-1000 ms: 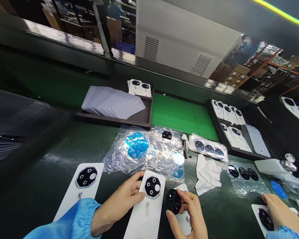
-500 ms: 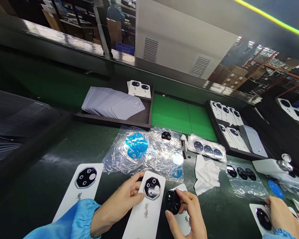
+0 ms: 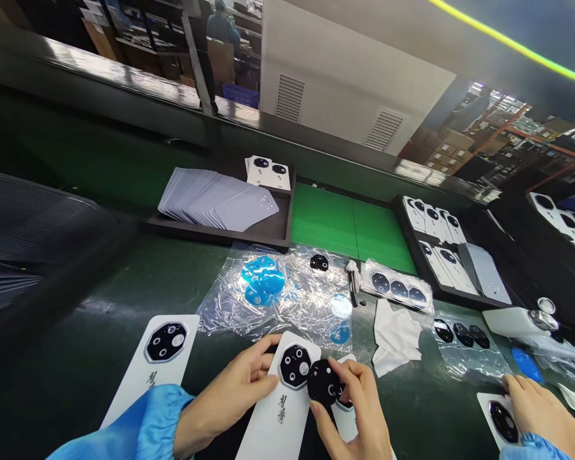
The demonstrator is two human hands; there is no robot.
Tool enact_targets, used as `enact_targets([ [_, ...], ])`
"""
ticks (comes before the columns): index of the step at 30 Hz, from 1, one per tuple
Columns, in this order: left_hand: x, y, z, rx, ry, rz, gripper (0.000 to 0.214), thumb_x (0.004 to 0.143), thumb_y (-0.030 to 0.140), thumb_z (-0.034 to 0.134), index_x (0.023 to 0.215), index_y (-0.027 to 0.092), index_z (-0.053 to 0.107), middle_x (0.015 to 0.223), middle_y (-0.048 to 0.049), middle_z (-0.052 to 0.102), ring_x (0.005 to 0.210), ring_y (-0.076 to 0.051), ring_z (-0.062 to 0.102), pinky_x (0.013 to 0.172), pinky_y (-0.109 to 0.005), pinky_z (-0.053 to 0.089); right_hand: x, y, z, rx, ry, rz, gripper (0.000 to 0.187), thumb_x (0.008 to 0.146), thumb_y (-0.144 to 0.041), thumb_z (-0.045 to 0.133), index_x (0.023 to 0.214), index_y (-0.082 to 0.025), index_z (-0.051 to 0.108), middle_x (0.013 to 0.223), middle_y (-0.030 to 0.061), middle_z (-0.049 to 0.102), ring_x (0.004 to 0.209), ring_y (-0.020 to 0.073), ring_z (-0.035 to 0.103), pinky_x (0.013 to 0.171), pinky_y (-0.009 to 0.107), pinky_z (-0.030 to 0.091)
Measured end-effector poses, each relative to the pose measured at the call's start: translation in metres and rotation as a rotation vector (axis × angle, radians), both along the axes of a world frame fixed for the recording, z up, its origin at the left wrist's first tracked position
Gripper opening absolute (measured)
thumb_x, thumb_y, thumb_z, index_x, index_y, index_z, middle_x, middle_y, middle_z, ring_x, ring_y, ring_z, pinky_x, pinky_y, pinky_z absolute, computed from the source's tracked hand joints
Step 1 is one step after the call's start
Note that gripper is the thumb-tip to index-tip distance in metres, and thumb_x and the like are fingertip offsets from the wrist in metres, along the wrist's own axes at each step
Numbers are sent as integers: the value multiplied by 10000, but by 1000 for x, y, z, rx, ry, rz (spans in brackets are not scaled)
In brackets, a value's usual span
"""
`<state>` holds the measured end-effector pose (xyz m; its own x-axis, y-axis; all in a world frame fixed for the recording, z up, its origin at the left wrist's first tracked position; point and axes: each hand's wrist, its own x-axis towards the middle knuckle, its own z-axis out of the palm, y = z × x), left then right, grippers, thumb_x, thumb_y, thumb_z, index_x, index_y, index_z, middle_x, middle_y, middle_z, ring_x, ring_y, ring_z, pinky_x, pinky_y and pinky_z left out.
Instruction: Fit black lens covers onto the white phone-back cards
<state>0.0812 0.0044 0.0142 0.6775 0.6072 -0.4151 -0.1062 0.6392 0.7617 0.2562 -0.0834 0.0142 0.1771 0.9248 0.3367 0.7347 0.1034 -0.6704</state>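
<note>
A white phone back panel [image 3: 268,437] with a black octagonal camera window and dark lettering is gripped along its left edge by my left hand [image 3: 227,399]. Between the thumb and fingers of my right hand [image 3: 361,415] is a black camera lens plate [image 3: 321,382] with round holes. It is held up beside the panel's camera window and overlaps the panel's right edge; whether they touch I cannot tell. Partly hidden behind my right hand lies a second white panel [image 3: 344,425]. A third white panel [image 3: 137,370] lies to the left, partly under my left sleeve.
Ahead lies a clear plastic sheet [image 3: 220,306] with blue film pieces [image 3: 263,281]. A white cloth [image 3: 395,335] and a bag of lens plates [image 3: 397,287] are right of it. Dark trays [image 3: 282,233] hold panels. At the right, a co-worker's hand [image 3: 544,409] touches another panel.
My right hand has brought the lens plate slightly left and turned its face more towards me, closer to the held panel's camera window. The panel in my left hand has barely moved.
</note>
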Motion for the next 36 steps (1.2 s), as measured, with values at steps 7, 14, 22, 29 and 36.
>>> enact_targets([
  [7,-1,-4,0,34,12,-34,593,709,347,680,1254,200,497,958,-59,696,696,-164,628,621,-252,465,-3,14,-6,-22,-77,194,422,827,-161,540,1242,-229,499,1046,97,521,959,230,564,803,333,516],
  [14,-2,-5,1,57,-7,-39,560,724,329,666,1248,209,510,954,-55,704,718,-173,641,629,-252,469,-7,18,-6,-36,-95,203,489,774,-113,560,1237,-257,497,1078,83,543,982,231,586,819,325,523],
  [22,-3,-3,11,52,23,-70,577,695,342,677,1233,204,519,929,-47,693,687,-153,608,624,-242,447,-9,17,-5,-97,-89,179,516,747,-83,579,1221,-270,498,1078,67,518,1000,227,571,842,335,516],
  [29,-3,-5,-1,59,21,-45,566,738,328,657,1271,221,498,973,-58,700,757,-187,644,650,-256,459,-2,18,2,-113,-180,241,476,786,-139,613,1235,-246,495,1087,70,545,996,209,601,802,288,544],
  [36,-3,-6,0,68,13,-52,573,760,412,663,1276,233,489,955,-52,696,766,-198,647,652,-263,470,-2,19,5,-147,-196,243,485,786,-119,605,1238,-248,486,1062,71,541,967,209,610,776,290,558],
])
